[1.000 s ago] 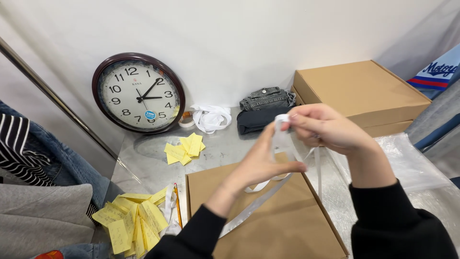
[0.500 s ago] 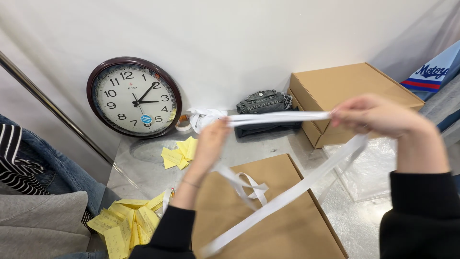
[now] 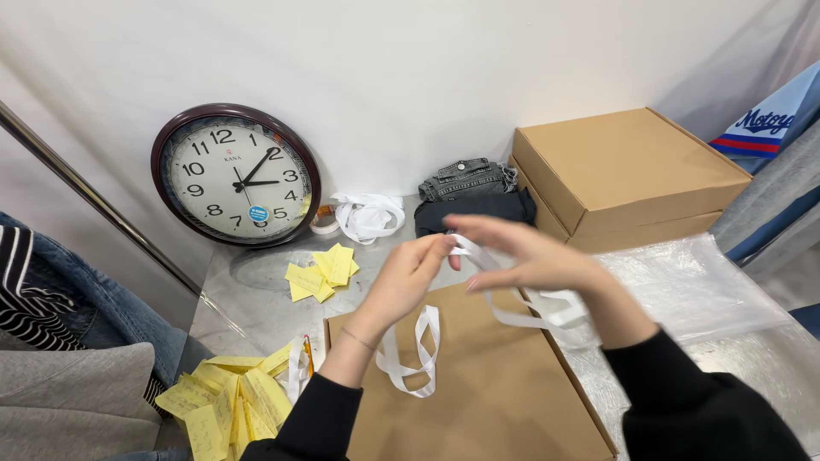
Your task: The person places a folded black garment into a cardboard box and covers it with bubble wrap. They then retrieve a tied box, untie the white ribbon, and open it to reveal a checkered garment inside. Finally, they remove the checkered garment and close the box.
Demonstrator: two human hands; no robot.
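Note:
Both my hands hold a long white ribbon point(image 3: 521, 312) above a flat brown cardboard box point(image 3: 478, 401) in front of me. My left hand point(image 3: 408, 277) pinches the ribbon near one end, fingers pointing up and right. My right hand point(image 3: 525, 254) grips it close by, the two hands almost touching. Loops of the ribbon hang down from the hands and rest on the box lid point(image 3: 418, 358). Black sleeves cover both forearms.
A round wall clock point(image 3: 235, 175) leans on the white wall. Yellow paper notes point(image 3: 323, 271) and a larger yellow pile point(image 3: 226, 401) lie on the grey surface. A white ribbon bundle point(image 3: 367, 218), folded dark denim point(image 3: 470, 195), a closed cardboard box point(image 3: 628, 175), clear plastic sheet point(image 3: 692, 286) and hanging clothes point(image 3: 51, 299) surround me.
My hands were spread wide with the ribbon stretched taut between them half a second ago; they have come back together, and the ribbon now hangs in slack loops.

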